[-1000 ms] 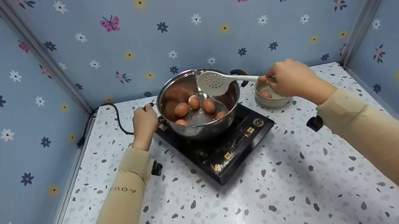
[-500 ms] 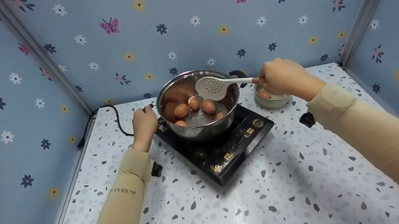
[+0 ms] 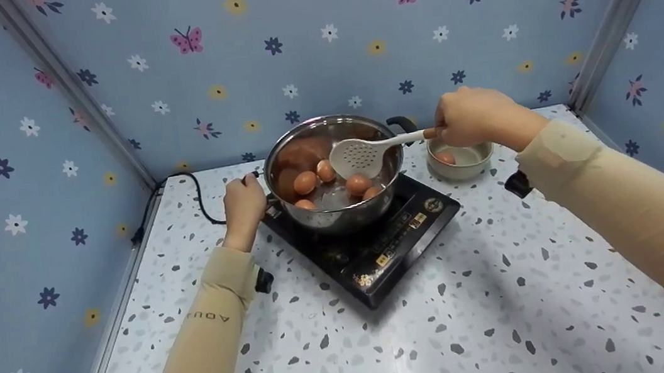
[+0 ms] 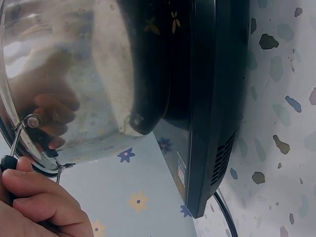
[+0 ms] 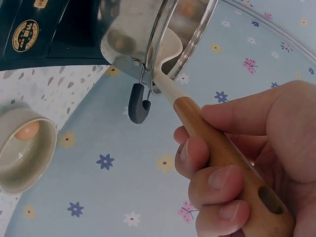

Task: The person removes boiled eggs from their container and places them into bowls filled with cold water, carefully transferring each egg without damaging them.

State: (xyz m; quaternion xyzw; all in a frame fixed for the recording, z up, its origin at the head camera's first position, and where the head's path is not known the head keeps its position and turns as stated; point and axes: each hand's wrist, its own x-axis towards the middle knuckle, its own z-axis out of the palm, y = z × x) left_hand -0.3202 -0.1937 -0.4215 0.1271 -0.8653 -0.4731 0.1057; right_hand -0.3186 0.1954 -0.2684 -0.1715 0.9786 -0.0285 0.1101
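A steel pot (image 3: 342,217) with several brown eggs (image 3: 305,182) inside sits on a black induction cooker (image 3: 372,257). My left hand (image 3: 244,203) grips the pot's left handle; in the left wrist view its fingers (image 4: 44,195) curl round the black grip. With my right hand (image 3: 475,117) I hold a white slotted spoon (image 3: 360,156) by its wooden handle (image 5: 217,143). The spoon's perforated head is inside the pot, tilted, right behind an egg (image 3: 358,184). In the right wrist view the spoon neck passes over the rim by the right handle (image 5: 139,103).
A small pale bowl (image 3: 463,170) with one egg (image 3: 445,157) in it stands right of the pot, below my right hand. A black power cord (image 3: 196,190) runs along the back left. Flower-patterned walls (image 3: 313,36) close off the speckled tabletop (image 3: 451,330).
The spoon head has gone lower into the pot, and the egg in front of it has shifted slightly right and toward me. The left hand has kept its grip.
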